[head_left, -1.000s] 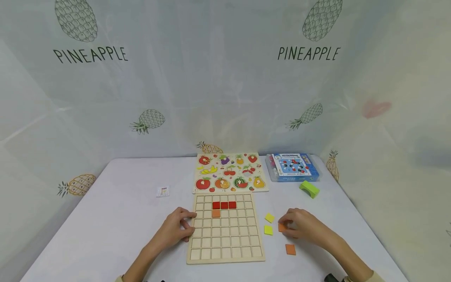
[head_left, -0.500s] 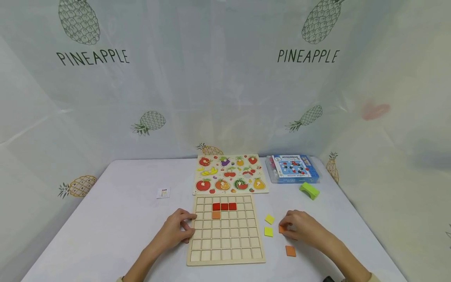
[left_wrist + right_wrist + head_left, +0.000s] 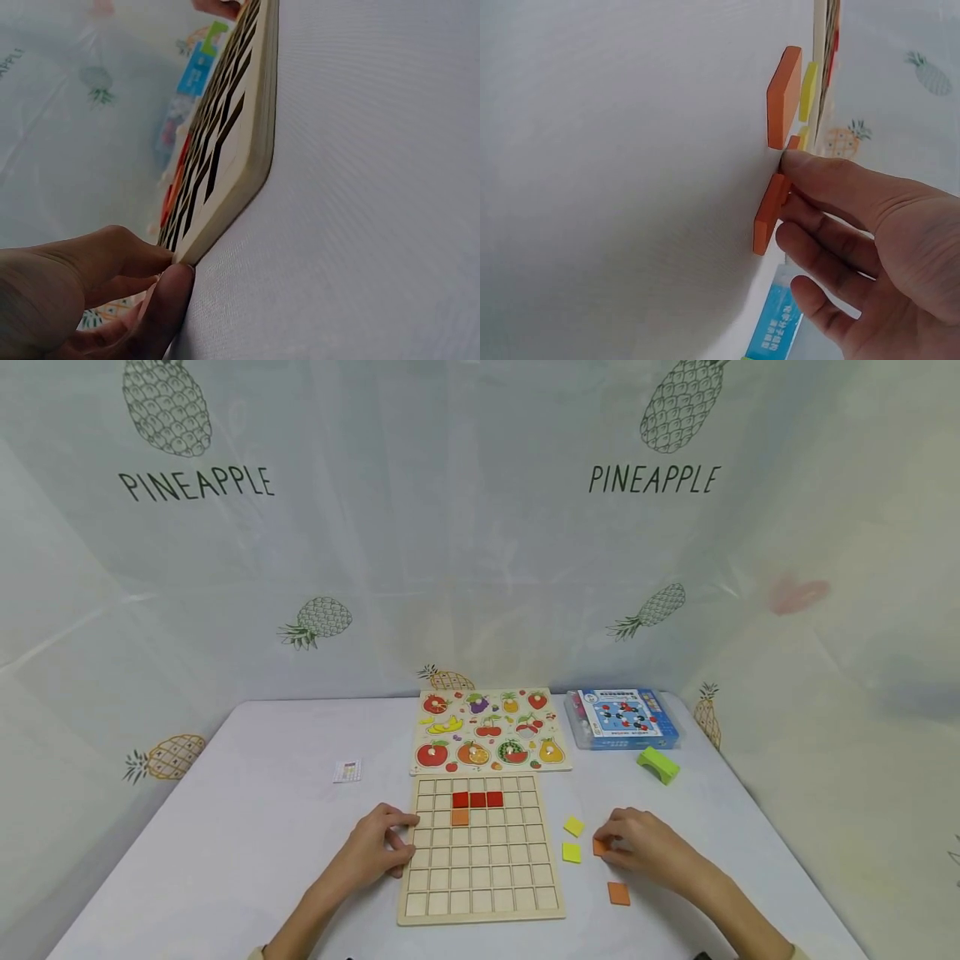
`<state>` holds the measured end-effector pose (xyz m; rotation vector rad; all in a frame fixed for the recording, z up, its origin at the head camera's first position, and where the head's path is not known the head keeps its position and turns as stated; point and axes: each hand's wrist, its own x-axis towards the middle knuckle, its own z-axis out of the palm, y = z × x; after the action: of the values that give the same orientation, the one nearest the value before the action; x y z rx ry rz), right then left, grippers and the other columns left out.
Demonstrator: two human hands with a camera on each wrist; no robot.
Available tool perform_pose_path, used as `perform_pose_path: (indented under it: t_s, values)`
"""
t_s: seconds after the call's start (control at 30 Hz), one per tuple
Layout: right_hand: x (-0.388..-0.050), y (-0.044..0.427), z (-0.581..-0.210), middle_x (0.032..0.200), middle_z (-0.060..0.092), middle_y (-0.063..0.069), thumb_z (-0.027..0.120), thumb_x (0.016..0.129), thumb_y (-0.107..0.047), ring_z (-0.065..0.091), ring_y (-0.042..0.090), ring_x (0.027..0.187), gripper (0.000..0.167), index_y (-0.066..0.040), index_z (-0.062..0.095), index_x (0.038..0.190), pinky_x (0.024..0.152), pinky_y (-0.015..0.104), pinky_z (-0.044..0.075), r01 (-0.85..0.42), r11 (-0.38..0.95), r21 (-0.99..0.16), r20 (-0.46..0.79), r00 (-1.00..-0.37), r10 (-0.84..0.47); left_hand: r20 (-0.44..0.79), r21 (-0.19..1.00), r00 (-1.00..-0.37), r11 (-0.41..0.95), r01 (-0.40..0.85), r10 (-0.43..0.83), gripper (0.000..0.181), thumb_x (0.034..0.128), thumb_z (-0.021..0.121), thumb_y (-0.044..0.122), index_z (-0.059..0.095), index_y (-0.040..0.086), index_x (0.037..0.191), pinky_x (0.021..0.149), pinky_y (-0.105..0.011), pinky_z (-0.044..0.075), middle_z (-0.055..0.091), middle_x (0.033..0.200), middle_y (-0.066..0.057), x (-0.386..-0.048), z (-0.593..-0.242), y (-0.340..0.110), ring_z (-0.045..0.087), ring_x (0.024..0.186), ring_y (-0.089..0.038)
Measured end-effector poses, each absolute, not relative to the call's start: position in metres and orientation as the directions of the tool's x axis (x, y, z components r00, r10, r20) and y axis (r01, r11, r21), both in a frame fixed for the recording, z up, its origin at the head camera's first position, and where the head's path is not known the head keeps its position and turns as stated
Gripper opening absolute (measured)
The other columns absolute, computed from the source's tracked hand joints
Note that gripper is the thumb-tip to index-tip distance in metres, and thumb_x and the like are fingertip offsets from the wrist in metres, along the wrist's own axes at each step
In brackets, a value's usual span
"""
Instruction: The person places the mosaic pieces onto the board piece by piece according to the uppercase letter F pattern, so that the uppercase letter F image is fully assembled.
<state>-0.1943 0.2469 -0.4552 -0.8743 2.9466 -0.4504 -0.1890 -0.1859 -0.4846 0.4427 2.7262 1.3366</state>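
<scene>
My left hand (image 3: 372, 843) pinches the left edge of a square-celled wooden grid board (image 3: 480, 877), as the left wrist view shows close up. Three red tiles (image 3: 477, 799) fill cells in a row on the board, with one orange tile (image 3: 460, 817) below the leftmost. To the right of the board, my right hand (image 3: 637, 843) pinches at an orange tile (image 3: 599, 847) low over the table, its fingers covering part of it. In the right wrist view my thumb and fingertips meet between orange tiles (image 3: 769, 214); exactly which edge they grip is partly hidden.
Two yellow tiles (image 3: 572, 852) lie between board and right hand, and another orange tile (image 3: 618, 893) lies nearer. Behind stand a fruit puzzle board (image 3: 491, 731), a blue boxed set (image 3: 624, 720) and a green arch block (image 3: 658, 766). A small printed card (image 3: 347, 771) lies left.
The view has tipped slightly since one second ago. Both hands and the tiles keep practically the same places.
</scene>
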Motion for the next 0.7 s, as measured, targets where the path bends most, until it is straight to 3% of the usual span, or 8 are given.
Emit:
perform_pose_path:
  t_s: [0.33, 0.7]
  values:
    - [-0.195, 0.247, -0.455, 0.086, 0.063, -0.011, 0.080, 0.079, -0.021, 0.053, 0.000, 0.077, 0.017, -0.017, 0.076, 0.095, 0.069, 0.021, 0.053, -0.591, 0.777, -0.216, 0.118, -0.806, -0.580, 0.069, 0.786, -0.955, 0.574, 0.231, 0.290, 0.042, 0.0793, 0.073, 0.000, 0.066, -0.003, 0.120, 0.050, -0.021, 0.052, 0.055, 0.110, -0.018, -0.187, -0.483, -0.185, 0.059, 0.054, -0.005]
    - [-0.200, 0.227, -0.441, 0.083, 0.059, -0.015, 0.078, 0.080, -0.024, 0.053, 0.004, 0.076, 0.016, -0.020, 0.073, 0.094, 0.068, 0.019, 0.050, -0.602, 0.759, -0.250, 0.140, -0.798, -0.586, 0.067, 0.781, -0.960, 0.584, 0.220, 0.273, 0.042, 0.0789, 0.073, 0.001, 0.066, -0.002, 0.120, 0.053, -0.019, 0.052, 0.056, 0.110, -0.017, -0.187, -0.483, -0.185, 0.059, 0.053, -0.005]
